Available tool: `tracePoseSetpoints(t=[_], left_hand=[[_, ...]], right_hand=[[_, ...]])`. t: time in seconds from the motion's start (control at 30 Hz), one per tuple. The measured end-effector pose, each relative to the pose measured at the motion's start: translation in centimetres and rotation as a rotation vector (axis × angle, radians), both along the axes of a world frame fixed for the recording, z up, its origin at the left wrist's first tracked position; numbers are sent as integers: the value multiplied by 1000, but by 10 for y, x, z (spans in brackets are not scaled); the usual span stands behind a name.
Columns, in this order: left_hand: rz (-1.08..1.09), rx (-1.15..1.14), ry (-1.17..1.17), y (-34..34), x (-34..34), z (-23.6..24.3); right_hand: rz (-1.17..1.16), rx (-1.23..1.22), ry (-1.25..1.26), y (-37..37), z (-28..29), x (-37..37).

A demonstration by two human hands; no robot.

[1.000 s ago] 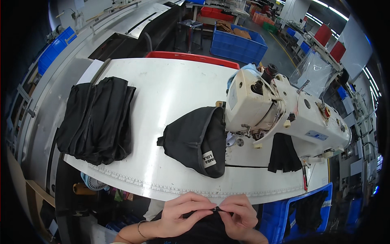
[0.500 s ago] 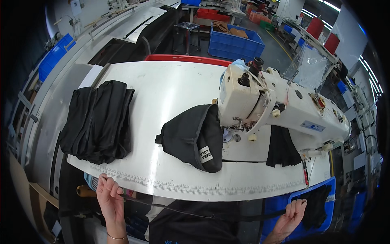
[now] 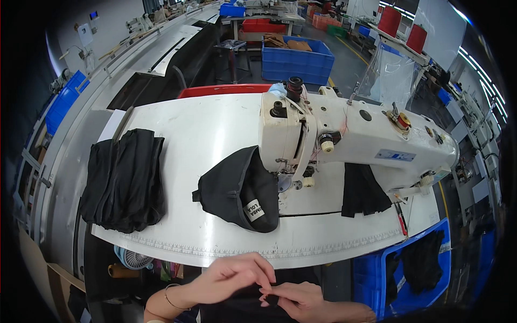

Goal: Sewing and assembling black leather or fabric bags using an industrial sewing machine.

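Note:
My left hand [image 3: 237, 276] and my right hand [image 3: 299, 299] meet just off the table's near edge, fingertips touching. Both are closed in a pinch on a thin black fabric strip [image 3: 272, 300]; only a bit shows beneath the fingers, the rest is lost against dark clothing. Beyond them on the table lies a black fabric pouch [image 3: 223, 188], tapered to a small tab at its left, with a white label [image 3: 252, 210] inside its open side. Its right edge lies by the needle area of a white sewing machine [image 3: 328, 132].
A pile of black fabric pieces [image 3: 125, 180] lies at the table's left. Another black piece [image 3: 363, 191] lies under the machine arm, near red-handled snips [image 3: 401, 219]. At lower right, a blue bin [image 3: 389, 293] holds black cloth. A small fan [image 3: 133, 258] sits below the table.
My hands have come together from wide apart, where the black strip was stretched between them. The view has shifted, so the table and machine appear further left.

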State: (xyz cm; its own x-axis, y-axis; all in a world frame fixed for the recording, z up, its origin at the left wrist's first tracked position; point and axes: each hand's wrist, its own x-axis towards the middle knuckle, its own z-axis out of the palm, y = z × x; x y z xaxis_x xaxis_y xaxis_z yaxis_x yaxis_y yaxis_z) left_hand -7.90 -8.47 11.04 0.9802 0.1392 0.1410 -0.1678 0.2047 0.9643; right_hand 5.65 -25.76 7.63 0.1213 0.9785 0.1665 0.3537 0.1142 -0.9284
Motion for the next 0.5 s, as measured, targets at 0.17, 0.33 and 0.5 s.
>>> tracePoseSetpoints(t=[0.17, 0.33, 0.5], left_hand=[[527, 1442, 20, -4, 53, -10], [352, 2060, 253, 5, 59, -34], [373, 1488, 197, 55, 71, -19]], right_hand=[[-158, -290, 358, 9, 18, 9], [73, -50, 142, 27, -10, 53], [-2, 379, -789, 90, -25, 110]])
